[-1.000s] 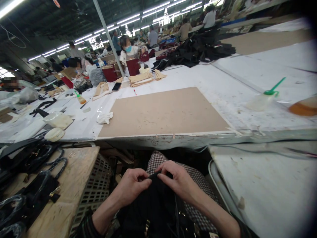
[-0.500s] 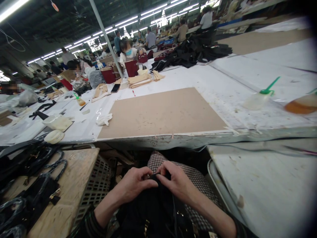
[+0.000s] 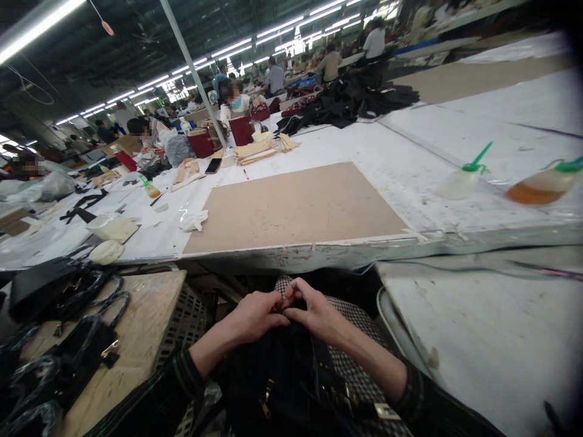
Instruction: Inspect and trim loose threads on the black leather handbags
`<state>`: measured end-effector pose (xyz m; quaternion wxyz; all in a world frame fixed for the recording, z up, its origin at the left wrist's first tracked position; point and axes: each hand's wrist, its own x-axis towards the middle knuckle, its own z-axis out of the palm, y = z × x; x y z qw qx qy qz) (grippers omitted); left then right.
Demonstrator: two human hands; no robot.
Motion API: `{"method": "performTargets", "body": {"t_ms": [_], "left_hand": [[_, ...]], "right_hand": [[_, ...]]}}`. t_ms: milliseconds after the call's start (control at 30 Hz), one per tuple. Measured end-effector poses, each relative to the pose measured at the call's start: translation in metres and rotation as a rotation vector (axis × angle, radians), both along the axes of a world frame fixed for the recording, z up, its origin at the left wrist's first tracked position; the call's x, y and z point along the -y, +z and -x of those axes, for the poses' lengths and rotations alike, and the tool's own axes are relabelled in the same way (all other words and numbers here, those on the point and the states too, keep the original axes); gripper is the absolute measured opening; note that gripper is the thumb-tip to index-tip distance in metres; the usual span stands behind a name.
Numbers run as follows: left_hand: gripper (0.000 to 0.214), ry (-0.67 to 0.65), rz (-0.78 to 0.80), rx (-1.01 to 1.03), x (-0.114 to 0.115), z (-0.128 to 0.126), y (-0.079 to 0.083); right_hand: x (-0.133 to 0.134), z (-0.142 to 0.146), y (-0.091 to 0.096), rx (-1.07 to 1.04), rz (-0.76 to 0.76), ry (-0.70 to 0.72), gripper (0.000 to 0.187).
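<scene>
A black bag [image 3: 268, 379] with gold zip pulls and buckles lies across my lap, over checked cloth [image 3: 359, 325]. At its upper edge my left hand [image 3: 259, 312] is closed, thumb and fingers pinched on the bag. Close against it, my right hand [image 3: 314, 309] pinches at the same spot, its index finger bent in an arch. The fingertips of both hands almost meet. Whatever small part lies between them is hidden.
Ahead is a white table with a brown board [image 3: 296, 206] on it. Bottles with green nozzles, one a clear bottle [image 3: 460, 182], stand at right. More black bags [image 3: 68, 358] lie on a wooden board at left. A white side surface [image 3: 492, 328] is on the right.
Both hands have shifted slightly up, still together at the bag's edge. The right index finger is more arched. More of the bag's front and gold hardware shows; the view has turned a little.
</scene>
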<state>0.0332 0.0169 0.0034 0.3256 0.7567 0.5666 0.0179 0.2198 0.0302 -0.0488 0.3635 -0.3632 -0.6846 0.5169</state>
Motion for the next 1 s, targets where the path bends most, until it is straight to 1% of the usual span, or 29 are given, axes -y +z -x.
{"method": "performTargets", "body": {"t_ms": [33, 100, 167, 200, 267, 300, 367, 433, 500, 567, 633, 700, 733, 767, 833, 933, 1000], "left_hand": [[0.015, -0.001, 0.01, 0.017, -0.003, -0.002, -0.002], [0.013, 0.009, 0.02, 0.032, -0.008, -0.006, -0.007], [0.011, 0.029, 0.033, 0.036, -0.011, -0.009, -0.011], [0.011, 0.038, 0.041, 0.038, -0.011, -0.01, -0.013], [0.014, 0.049, 0.054, 0.049, -0.011, -0.014, -0.016], [0.017, 0.049, 0.061, 0.059, -0.01, -0.017, -0.017], [0.023, 0.037, 0.077, 0.088, -0.009, -0.022, -0.017], [0.024, 0.02, 0.097, 0.121, -0.009, -0.023, -0.012], [0.02, 0.01, 0.114, 0.149, -0.009, -0.018, 0.003], [0.017, 0.012, 0.12, 0.163, -0.01, -0.005, 0.026], [0.017, 0.015, 0.124, 0.166, -0.008, 0.012, 0.054], [0.022, -0.016, 0.178, 0.182, -0.001, 0.028, 0.077], [0.027, -0.054, 0.225, 0.189, 0.004, 0.033, 0.084], [0.032, -0.092, 0.256, 0.192, 0.009, 0.036, 0.087], [0.043, -0.154, 0.294, 0.23, 0.018, 0.036, 0.084], [0.048, -0.176, 0.34, 0.417, 0.024, 0.026, 0.066], [0.042, -0.158, 0.363, 0.5, 0.023, 0.019, 0.056]], "right_hand": [[0.004, -0.004, 0.004, 0.05, -0.045, -0.026, 0.022], [0.02, -0.013, 0.014, 0.197, -0.182, -0.147, 0.035], [0.048, -0.019, 0.023, 0.341, -0.305, -0.265, 0.056], [0.063, -0.021, 0.025, 0.389, -0.323, -0.274, 0.067], [0.093, -0.02, 0.022, 0.435, -0.286, -0.265, 0.085], [0.105, -0.019, 0.018, 0.447, -0.236, -0.275, 0.087], [0.117, -0.02, 0.011, 0.439, -0.123, -0.308, 0.079], [0.116, -0.028, 0.012, 0.404, -0.017, -0.324, 0.068], [0.109, -0.047, 0.023, 0.349, 0.055, -0.284, 0.065], [0.1, -0.071, 0.041, 0.264, 0.099, -0.197, 0.07], [0.093, -0.095, 0.058, 0.119, 0.149, -0.093, 0.076], [0.088, -0.112, 0.062, -0.007, 0.23, 0.027, 0.075], [0.086, -0.117, 0.059, -0.032, 0.27, 0.088, 0.073], [0.083, -0.119, 0.053, -0.029, 0.305, 0.14, 0.069], [0.08, -0.117, 0.035, -0.008, 0.36, 0.19, 0.06], [0.079, -0.11, 0.013, -0.056, 0.417, 0.155, 0.056], [0.081, -0.108, 0.008, -0.063, 0.424, 0.115, 0.058]]}}
